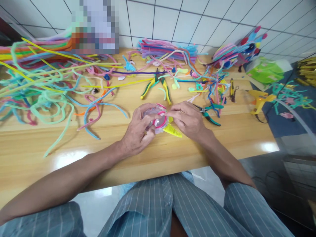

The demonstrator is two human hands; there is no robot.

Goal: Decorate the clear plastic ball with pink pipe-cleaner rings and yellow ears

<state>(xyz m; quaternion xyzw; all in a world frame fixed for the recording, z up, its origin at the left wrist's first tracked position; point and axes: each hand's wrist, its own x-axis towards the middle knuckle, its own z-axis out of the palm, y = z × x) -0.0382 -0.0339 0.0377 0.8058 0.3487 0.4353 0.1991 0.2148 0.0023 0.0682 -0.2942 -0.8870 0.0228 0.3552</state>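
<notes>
A clear, rounded plastic piece with pink trim sits between my hands above the wooden table. My left hand is wrapped around its left side, thumb and fingers pressing on it. At its right edge my right hand has its thumb and forefinger pinched at the pink trim; whatever lies between those fingertips is too small to make out. A yellow fuzzy coil sticks out from the lower right of the plastic piece, below my right fingers.
Yellow-green pliers lie beyond my hands, teal-handled pliers to the right. A yellow glue gun rests near the right table edge. Loose pipe cleaners sprawl at left; bundled ones line the back wall. A green packet is far right.
</notes>
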